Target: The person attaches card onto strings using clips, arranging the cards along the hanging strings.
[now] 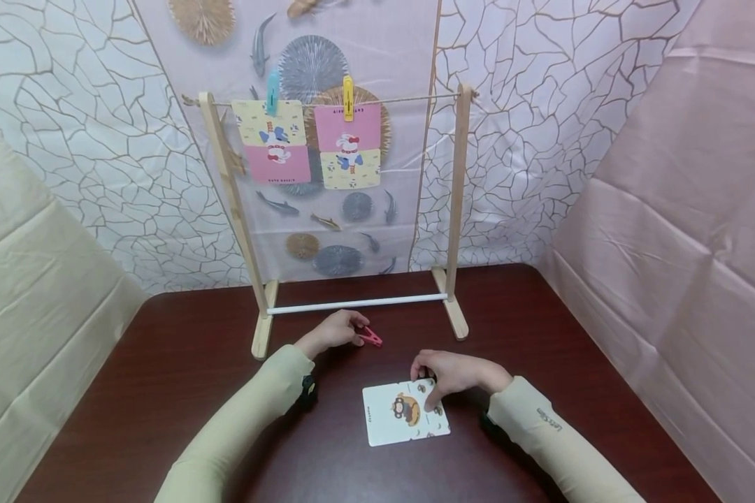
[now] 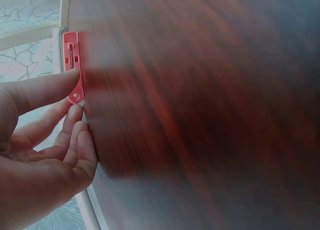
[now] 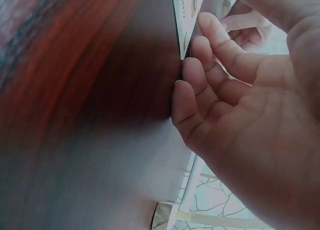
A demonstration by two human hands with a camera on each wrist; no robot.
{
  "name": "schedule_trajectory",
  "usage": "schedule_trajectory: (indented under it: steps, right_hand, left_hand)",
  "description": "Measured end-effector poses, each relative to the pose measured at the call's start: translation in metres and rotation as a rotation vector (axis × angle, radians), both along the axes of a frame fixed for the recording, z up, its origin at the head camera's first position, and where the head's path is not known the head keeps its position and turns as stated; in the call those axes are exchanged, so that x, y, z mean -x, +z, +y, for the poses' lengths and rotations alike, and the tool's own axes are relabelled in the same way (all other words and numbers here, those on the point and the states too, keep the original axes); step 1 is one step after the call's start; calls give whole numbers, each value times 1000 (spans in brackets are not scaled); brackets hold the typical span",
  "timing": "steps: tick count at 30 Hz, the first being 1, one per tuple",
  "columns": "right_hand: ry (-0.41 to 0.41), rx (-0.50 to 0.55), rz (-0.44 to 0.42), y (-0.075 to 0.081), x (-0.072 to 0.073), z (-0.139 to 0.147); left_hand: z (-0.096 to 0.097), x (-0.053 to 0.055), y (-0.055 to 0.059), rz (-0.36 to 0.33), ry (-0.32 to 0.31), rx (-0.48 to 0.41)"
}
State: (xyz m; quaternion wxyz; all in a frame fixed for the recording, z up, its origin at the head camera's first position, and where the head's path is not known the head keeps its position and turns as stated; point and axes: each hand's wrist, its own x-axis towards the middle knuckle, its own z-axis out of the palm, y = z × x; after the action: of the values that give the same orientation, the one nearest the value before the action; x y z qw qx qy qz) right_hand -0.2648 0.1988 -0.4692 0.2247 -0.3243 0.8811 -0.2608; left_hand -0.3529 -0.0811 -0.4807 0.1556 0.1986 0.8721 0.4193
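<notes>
My left hand (image 1: pixel 340 330) pinches a red clothespin (image 2: pixel 73 55) by one end between thumb and fingers, just above or on the table; the contact is unclear. To its right and nearer lies a white card (image 1: pixel 384 423) printed with a brown monkey-like figure. My right hand (image 1: pixel 456 374) is at the card's far right part, thumb on its face and curled fingers at its far edge. In the right wrist view, those fingers (image 3: pixel 192 73) are beside the card's corner, close to the tabletop; the thumb tip is out of frame.
Behind the hands stands a wooden rack (image 1: pixel 458 202) with a rope and a white lower bar (image 1: pixel 358 304). A blue clothespin (image 1: pixel 272 93) and a yellow clothespin (image 1: pixel 349 98) hold two pink-and-yellow cards on the rope. Patterned cloth surrounds the dark table (image 1: pixel 182 349).
</notes>
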Motion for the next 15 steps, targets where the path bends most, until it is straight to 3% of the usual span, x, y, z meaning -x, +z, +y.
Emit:
schedule_trajectory:
  steps: [6, 15]
  right_hand:
    - [18, -2, 19, 0, -1, 1]
    - [-2, -5, 17, 2, -4, 0]
  left_hand:
    - [4, 0, -2, 4, 37, 40]
    - [5, -4, 1, 47, 24, 84]
